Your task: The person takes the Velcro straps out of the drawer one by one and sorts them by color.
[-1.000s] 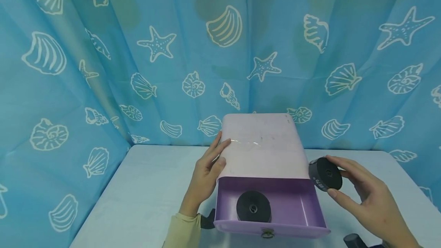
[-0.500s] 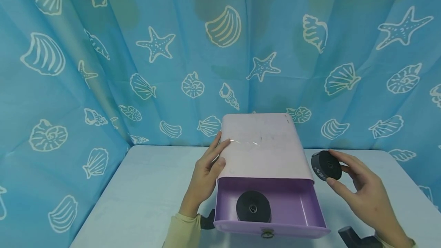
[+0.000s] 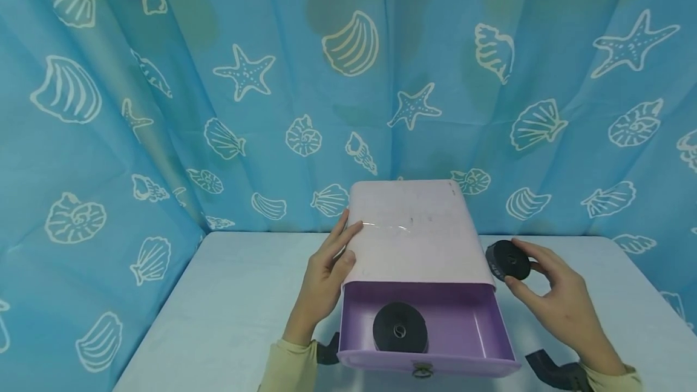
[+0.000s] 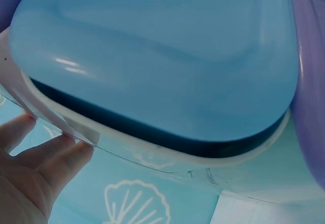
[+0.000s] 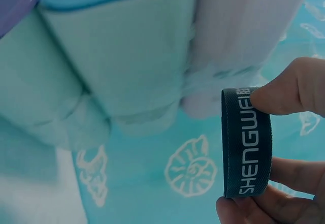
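Note:
A pale pink drawer unit [image 3: 416,231] stands on the table, its purple top drawer [image 3: 463,325] pulled out. Inside that drawer lies a black rolled strap [image 3: 400,327], left of its middle. My left hand [image 3: 322,283] rests with extended fingers against the unit's left side; its fingertips [image 4: 76,153] show at the casing edge in the left wrist view. My right hand [image 3: 563,301] pinches a second black rolled strap [image 3: 509,261] between thumb and fingers, just right of the unit. White lettering on this roll [image 5: 249,142] reads SHENGWEI in the right wrist view.
A blue drawer front [image 4: 167,56] shows below in the left wrist view. The white table [image 3: 234,307] reaches back to a blue shell-print curtain [image 3: 305,89]. A metal catch [image 3: 422,370] sits on the purple drawer's front.
My right hand has moved left and slightly farther back with the rolled strap, which looks smaller now. The left hand, the drawer and the roll inside it have stayed put.

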`<state>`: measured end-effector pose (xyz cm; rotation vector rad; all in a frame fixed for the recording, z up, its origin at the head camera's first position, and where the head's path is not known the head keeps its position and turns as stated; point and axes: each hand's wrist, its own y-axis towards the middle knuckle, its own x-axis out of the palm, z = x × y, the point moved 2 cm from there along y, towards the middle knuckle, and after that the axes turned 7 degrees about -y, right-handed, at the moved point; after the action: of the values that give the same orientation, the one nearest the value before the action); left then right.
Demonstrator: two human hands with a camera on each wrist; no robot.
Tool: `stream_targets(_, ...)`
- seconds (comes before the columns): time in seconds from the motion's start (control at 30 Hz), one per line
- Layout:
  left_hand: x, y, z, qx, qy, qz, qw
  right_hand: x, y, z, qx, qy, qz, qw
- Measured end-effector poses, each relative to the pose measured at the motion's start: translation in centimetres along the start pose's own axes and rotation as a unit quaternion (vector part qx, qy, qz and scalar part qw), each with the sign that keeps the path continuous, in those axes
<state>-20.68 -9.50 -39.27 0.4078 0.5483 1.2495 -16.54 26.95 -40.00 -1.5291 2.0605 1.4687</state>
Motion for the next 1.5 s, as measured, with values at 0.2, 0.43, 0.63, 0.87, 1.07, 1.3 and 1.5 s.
stream_targets(0.2, 0.1, -0.1, -0.1, -0.005, 0.004, 0.003, 1.0, 0.9, 0.0, 1.1, 0.033, -0.045, -0.03, 0.998)
stream_targets(0.43, 0.1, 0.0, 0.0, -0.001, 0.001, 0.002, 1.0, 1.9, 0.0, 2.2, 0.049, -0.071, -0.061, 0.994)
stream_targets(0.63, 0.0, 0.2, 0.1, 0.0, 0.0, 0.006, 1.0, 2.3, 0.0, 3.2, 0.046, -0.091, -0.072, 0.992)
stream_targets(0.87, 0.1, 0.2, 0.0, -0.003, -0.001, 0.004, 1.0, 3.0, -0.3, 4.4, 0.054, -0.094, -0.097, 0.989)
stream_targets(1.07, 0.1, 0.1, 0.0, -0.002, -0.001, 0.004, 1.0, 3.9, -0.8, 5.4, 0.062, -0.099, -0.121, 0.986)
stream_targets(1.3, 0.1, 0.1, 0.0, 0.003, -0.002, 0.002, 1.0, 4.6, -1.2, 6.3, 0.087, -0.102, -0.16, 0.978)
stream_targets(1.5, 0.0, 0.1, -0.1, 0.004, -0.005, 0.001, 1.0, 5.1, -1.3, 6.8, 0.102, -0.104, -0.184, 0.972)
